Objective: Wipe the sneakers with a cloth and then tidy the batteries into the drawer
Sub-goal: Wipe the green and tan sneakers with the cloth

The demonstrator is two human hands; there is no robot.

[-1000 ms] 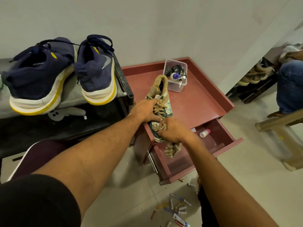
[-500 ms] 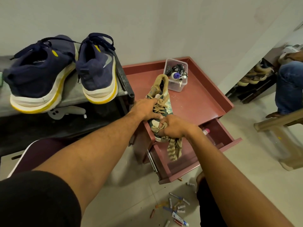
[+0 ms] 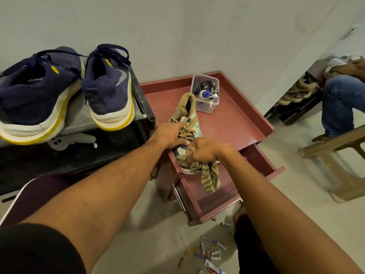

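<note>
A tan and green sneaker (image 3: 186, 111) lies on the red cabinet top (image 3: 233, 123), toe toward me. My left hand (image 3: 169, 135) holds it by the laces and side. My right hand (image 3: 203, 151) grips a striped cloth (image 3: 210, 177) bunched against the sneaker's toe, with the cloth's end hanging over the open drawer (image 3: 213, 196). Several batteries (image 3: 209, 250) lie scattered on the floor below the drawer. The toe is partly hidden by my right hand.
Two navy sneakers (image 3: 69, 91) with yellow-white soles stand on a grey shelf at the left. A clear plastic box (image 3: 206, 93) of small items sits at the cabinet's back. A seated person (image 3: 339, 99) and a wooden stool are at the right.
My right hand has shifted slightly with the cloth across the sneaker's toe, and the hanging end of the cloth swings lower over the drawer. My left hand keeps its hold.
</note>
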